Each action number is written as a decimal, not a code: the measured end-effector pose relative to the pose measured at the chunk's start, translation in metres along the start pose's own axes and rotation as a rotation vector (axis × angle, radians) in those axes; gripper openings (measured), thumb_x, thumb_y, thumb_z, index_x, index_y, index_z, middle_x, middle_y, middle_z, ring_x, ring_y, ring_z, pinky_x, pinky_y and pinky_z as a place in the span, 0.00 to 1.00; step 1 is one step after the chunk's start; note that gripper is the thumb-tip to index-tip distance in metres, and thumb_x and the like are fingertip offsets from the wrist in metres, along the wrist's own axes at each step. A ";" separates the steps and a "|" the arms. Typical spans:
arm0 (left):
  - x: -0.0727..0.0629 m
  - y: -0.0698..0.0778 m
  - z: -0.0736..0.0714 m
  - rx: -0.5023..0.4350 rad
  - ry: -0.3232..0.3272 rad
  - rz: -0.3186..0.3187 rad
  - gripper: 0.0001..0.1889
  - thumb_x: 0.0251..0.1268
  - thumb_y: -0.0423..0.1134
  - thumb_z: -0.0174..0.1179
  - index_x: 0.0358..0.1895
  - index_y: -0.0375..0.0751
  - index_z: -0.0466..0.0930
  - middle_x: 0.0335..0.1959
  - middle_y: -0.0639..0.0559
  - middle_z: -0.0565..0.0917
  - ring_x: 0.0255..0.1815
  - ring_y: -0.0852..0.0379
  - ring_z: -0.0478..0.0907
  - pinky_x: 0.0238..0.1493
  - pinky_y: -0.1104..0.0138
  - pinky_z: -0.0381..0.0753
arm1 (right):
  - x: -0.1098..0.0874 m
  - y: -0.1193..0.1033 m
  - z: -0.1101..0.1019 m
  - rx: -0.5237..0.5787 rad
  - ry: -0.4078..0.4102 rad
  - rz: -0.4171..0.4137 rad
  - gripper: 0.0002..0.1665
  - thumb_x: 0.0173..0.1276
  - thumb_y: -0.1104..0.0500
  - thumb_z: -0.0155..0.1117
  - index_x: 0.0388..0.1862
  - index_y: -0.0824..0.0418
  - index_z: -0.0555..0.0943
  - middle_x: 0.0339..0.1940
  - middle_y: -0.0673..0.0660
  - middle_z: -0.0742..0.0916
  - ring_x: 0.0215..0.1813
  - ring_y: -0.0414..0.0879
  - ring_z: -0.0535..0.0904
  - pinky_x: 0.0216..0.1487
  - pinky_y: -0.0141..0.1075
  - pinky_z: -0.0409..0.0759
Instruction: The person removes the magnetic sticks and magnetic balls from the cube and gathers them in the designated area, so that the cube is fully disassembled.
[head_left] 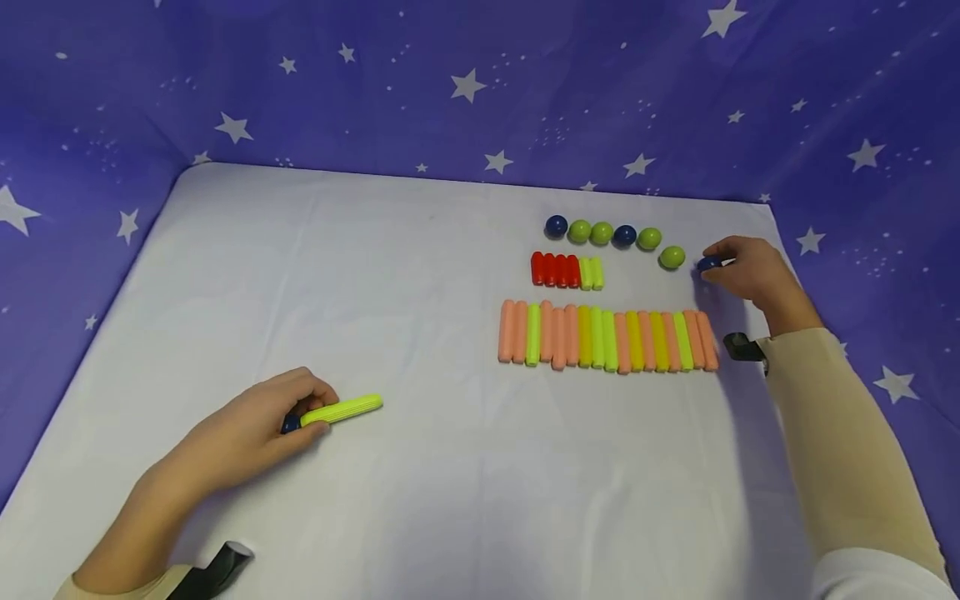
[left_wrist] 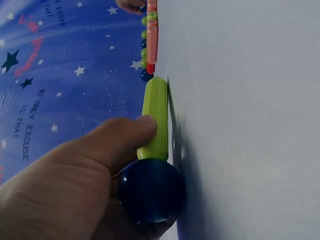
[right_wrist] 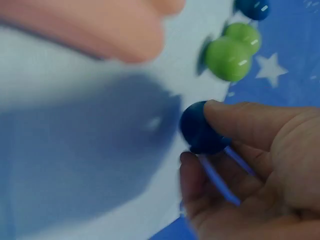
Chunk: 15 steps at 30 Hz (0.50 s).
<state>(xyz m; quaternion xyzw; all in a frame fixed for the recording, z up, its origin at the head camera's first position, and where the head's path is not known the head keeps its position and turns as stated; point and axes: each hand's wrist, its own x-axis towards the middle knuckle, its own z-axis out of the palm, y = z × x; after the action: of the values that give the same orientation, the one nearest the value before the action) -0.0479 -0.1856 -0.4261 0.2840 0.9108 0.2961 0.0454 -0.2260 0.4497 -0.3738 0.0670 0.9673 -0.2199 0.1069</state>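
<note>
At the left of the table, my left hand point(head_left: 247, 429) pinches a yellow-green ridged stick point(head_left: 348, 408) between thumb and fingers. A dark blue ball point(left_wrist: 151, 191) sits at the stick's near end, partly covered by the fingers in the head view. Over at the far right, my right hand point(head_left: 753, 271) holds another dark blue ball point(right_wrist: 200, 129) between thumb and fingertips. This ball is just right of a row of small balls, closest to a green ball point(head_left: 672, 257).
Several blue and green balls point(head_left: 602, 233) line the back right. In front lies a short row of red sticks point(head_left: 556, 271) and yellow-green ones, then a long row of pink sticks point(head_left: 558, 337) mixed with green and yellow. A starry purple cloth point(head_left: 420, 92) surrounds the white table point(head_left: 420, 275).
</note>
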 end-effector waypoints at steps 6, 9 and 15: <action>0.027 0.000 -0.001 0.097 -0.034 0.014 0.12 0.61 0.37 0.68 0.45 0.55 0.79 0.36 0.66 0.73 0.36 0.64 0.69 0.40 0.66 0.72 | 0.028 0.001 0.005 0.063 -0.005 -0.013 0.30 0.70 0.61 0.61 0.68 0.68 0.66 0.64 0.72 0.70 0.60 0.67 0.68 0.54 0.61 0.70; 0.044 0.000 -0.003 0.151 -0.020 0.060 0.12 0.59 0.36 0.69 0.45 0.50 0.82 0.36 0.63 0.74 0.38 0.62 0.70 0.42 0.62 0.71 | 0.037 -0.001 0.005 0.061 0.015 -0.022 0.31 0.68 0.63 0.62 0.68 0.67 0.66 0.65 0.72 0.69 0.59 0.67 0.69 0.53 0.60 0.71; 0.079 -0.003 -0.005 0.234 0.015 0.162 0.14 0.55 0.29 0.71 0.43 0.47 0.84 0.38 0.58 0.77 0.42 0.54 0.71 0.49 0.56 0.68 | 0.047 -0.001 0.005 0.055 0.026 -0.010 0.31 0.67 0.64 0.62 0.68 0.68 0.67 0.65 0.72 0.70 0.59 0.67 0.69 0.53 0.59 0.71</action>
<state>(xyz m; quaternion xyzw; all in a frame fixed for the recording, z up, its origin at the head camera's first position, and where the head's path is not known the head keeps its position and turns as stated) -0.1167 -0.1465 -0.4171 0.3577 0.9136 0.1926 -0.0190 -0.2712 0.4501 -0.3892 0.0677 0.9625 -0.2463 0.0914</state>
